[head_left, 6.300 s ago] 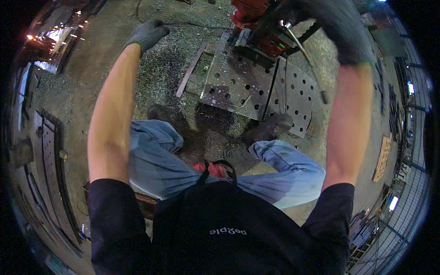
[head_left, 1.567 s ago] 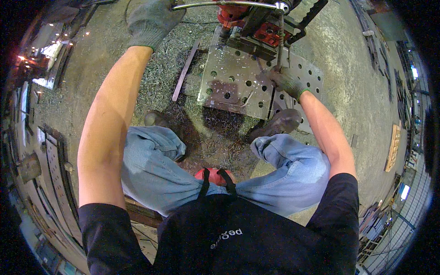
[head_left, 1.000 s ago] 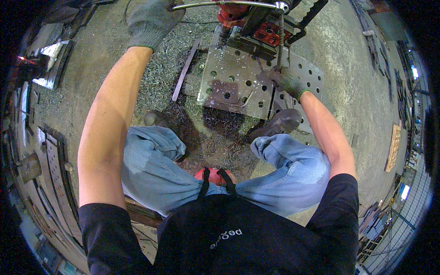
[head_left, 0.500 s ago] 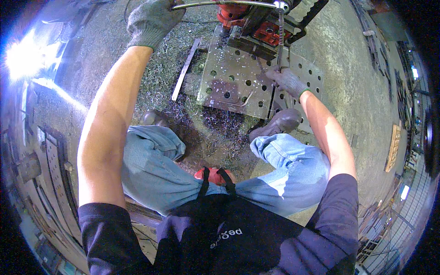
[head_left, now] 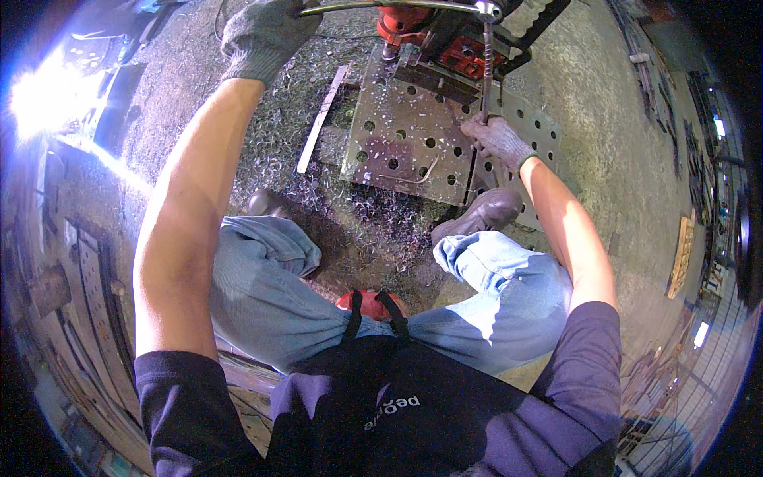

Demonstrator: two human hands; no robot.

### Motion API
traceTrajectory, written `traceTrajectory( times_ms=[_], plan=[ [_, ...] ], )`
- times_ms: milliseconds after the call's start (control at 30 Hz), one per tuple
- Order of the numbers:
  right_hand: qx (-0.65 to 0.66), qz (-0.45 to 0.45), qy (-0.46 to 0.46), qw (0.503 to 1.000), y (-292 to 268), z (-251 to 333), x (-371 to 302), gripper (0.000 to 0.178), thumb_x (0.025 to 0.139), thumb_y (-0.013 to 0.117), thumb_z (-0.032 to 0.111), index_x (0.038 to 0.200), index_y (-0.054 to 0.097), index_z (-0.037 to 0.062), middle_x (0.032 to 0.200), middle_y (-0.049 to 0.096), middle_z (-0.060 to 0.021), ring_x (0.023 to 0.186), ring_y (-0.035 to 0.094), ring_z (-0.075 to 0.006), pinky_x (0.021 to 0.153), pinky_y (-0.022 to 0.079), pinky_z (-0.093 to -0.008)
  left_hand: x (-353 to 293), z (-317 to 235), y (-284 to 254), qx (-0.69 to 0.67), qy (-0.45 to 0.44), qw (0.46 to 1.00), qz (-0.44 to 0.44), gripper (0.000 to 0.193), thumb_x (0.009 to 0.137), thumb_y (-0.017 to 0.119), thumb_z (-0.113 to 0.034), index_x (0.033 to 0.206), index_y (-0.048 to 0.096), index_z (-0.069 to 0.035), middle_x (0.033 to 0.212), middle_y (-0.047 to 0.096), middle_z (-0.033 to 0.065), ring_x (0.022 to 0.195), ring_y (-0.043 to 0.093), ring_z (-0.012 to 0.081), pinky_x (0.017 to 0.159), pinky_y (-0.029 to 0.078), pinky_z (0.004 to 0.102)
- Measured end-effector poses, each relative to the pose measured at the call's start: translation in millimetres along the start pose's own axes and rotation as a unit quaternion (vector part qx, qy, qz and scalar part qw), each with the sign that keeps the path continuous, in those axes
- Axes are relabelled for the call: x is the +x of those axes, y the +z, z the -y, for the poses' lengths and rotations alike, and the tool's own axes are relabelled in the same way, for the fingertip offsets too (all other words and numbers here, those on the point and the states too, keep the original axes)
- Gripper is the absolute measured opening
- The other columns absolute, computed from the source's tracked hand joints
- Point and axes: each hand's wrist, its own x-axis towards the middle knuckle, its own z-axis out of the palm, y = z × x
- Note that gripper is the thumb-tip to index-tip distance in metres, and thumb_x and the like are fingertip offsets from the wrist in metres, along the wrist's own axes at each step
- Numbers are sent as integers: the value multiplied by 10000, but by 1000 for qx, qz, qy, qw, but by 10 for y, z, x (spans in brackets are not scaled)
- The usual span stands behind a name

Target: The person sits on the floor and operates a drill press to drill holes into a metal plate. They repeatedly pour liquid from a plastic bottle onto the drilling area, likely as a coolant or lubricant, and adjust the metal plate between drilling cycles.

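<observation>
My left hand (head_left: 266, 38), in a grey knit glove, is closed around the left end of a curved metal lever (head_left: 397, 4) at the top edge. That lever runs right to a shiny round hub on a red and black machine (head_left: 465, 52), which looks like a drill. From the hub a straight metal rod (head_left: 488, 63) comes down toward me. At its lower end my gloved right hand (head_left: 499, 139) is closed around it. Beneath the machine lies a steel plate (head_left: 413, 159) with rows of round holes. The machine's upper part is cut off by the picture's edge.
Curled metal shavings (head_left: 389, 211) litter the floor left of the plate and before my boots. A flat metal strip (head_left: 322, 119) lies beside the plate. Glaring light (head_left: 48, 99) shines at far left. Long metal pieces (head_left: 99, 294) lie at left, a wooden piece (head_left: 682, 254) at right.
Both hands stay on the lever and rod in nearly the same place. The glare at left throws stronger light over the floor and my clothes.
</observation>
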Motion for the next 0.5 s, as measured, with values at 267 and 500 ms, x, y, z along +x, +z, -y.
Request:
traceTrajectory(
  times_ms=[267,500],
  plan=[
    [-55,3,-32,998,-188,-111,106,397,925,687,470,1050,651,95,852,607,-15,733,567,-127,619,483,-316,7,79,-413,-181,122,973,80,404,852,707,-423,1012,742,-53,946,742,235,896,734,391,788,564,494],
    [-45,20,-71,996,-137,-27,73,325,928,707,405,1035,623,111,806,575,18,663,546,-90,551,449,-266,-1008,1948,-820,-270,-63,961,18,473,883,673,-530,1013,753,-83,997,747,200,941,721,392,825,560,468]
  ],
)
